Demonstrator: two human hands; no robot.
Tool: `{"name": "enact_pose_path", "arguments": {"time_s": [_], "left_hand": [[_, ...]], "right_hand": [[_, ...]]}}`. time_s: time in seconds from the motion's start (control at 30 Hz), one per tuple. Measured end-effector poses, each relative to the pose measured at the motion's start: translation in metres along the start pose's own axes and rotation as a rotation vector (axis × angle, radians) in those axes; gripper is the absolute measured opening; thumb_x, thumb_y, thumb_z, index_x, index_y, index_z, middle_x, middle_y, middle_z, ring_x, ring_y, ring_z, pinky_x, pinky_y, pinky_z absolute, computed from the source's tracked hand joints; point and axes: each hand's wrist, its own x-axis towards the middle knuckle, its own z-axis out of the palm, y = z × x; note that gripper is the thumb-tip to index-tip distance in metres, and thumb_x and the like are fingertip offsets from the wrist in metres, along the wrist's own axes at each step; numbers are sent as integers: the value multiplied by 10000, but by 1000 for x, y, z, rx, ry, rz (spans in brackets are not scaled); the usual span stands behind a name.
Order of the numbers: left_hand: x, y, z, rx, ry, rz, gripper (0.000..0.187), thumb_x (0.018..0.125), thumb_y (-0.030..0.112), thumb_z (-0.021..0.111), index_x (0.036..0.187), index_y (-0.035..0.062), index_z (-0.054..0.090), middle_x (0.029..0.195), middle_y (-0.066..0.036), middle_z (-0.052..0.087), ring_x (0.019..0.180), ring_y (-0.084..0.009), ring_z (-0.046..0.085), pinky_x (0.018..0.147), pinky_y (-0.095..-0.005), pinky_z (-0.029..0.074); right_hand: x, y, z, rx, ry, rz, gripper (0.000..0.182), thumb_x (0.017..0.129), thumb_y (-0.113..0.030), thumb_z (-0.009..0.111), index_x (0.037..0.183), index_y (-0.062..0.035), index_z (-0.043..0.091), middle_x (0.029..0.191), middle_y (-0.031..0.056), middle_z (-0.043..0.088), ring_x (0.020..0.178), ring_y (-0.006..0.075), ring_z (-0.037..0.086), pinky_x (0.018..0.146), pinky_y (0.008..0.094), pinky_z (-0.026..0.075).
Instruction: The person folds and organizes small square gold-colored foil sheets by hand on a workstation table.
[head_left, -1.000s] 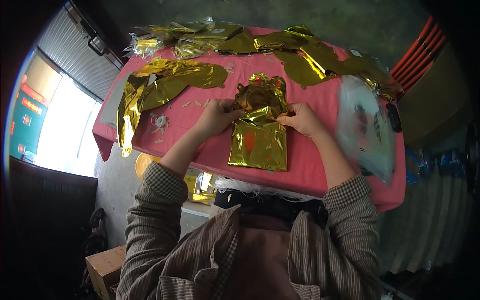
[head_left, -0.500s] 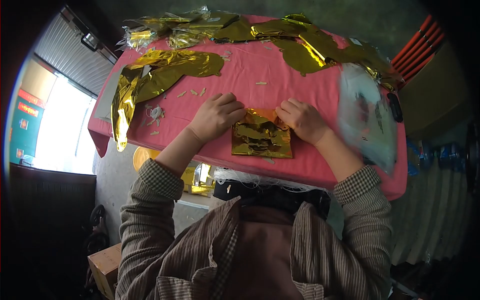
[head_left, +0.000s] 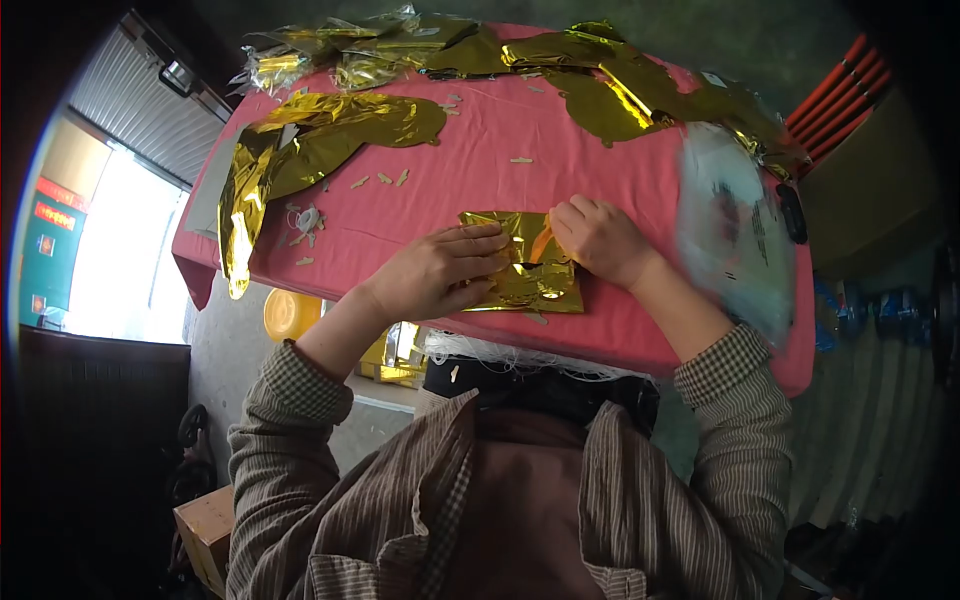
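Observation:
A folded gold foil balloon [head_left: 550, 292] lies on the pink tablecloth [head_left: 480, 180], close to the table's near edge. My left hand [head_left: 432, 270] rests flat on its left half, fingers stretched out together across the shiny foil. At its upper right, my right hand [head_left: 603, 242] is closed with thumb and fingers pinching the foil's edge. An orange-tinted fold of the foil shows just left of those fingers. The hands are a short gap apart, and part of the foil is hidden beneath them.
Another gold foil balloon [head_left: 345, 130] is spread at the left. More foil balloons [head_left: 610, 90] line the far edge. Clear plastic bags [head_left: 735, 225] and a black object [head_left: 790, 213] lie at the right. Small pale tabs [head_left: 521, 160] are scattered about. A yellow stool [head_left: 291, 316] stands below the table.
My left hand has moved down from the foil's upper edge and flattened out over its left half. The right hand stays at the upper right, still pinching.

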Motion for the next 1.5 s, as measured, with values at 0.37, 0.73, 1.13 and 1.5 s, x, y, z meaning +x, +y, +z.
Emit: {"name": "enact_pose_path", "arguments": {"time_s": [0.37,0.73,1.13,1.5], "left_hand": [[-1,0,0,-35,-5,-6,363,786,71,594,1141,-1,586,1201,-160,554,1203,-320,461,999,-407,390],[-2,1,1,-36,-1,-3,362,789,67,594,1143,-8,575,1208,-165,549,1204,-327,459,1007,-409,377],[-1,5,-7,-96,-14,-85,493,811,183,619,1245,-5,482,1260,-170,504,1243,-336,409,1012,-423,364],[6,-19,-12,-498,248,-325,745,795,122,583,1416,44,181,1342,-171,409,1272,-279,378,1060,-381,287]], "right_hand": [[-15,-5,-18,11,-212,95,484,807,-74,463,1284,6,438,1343,153,429,1265,246,391,1020,365,332],[-10,15,-26,1048,-2,742,345,881,-11,414,1210,26,513,1215,195,545,1202,272,477,1012,327,355],[-20,13,-35,932,-128,435,429,735,19,516,1164,4,522,1216,185,527,1177,307,473,1003,360,376],[-16,27,1,1077,-62,592,561,722,-28,611,1253,17,435,1158,131,542,1132,212,497,988,316,366]]}}
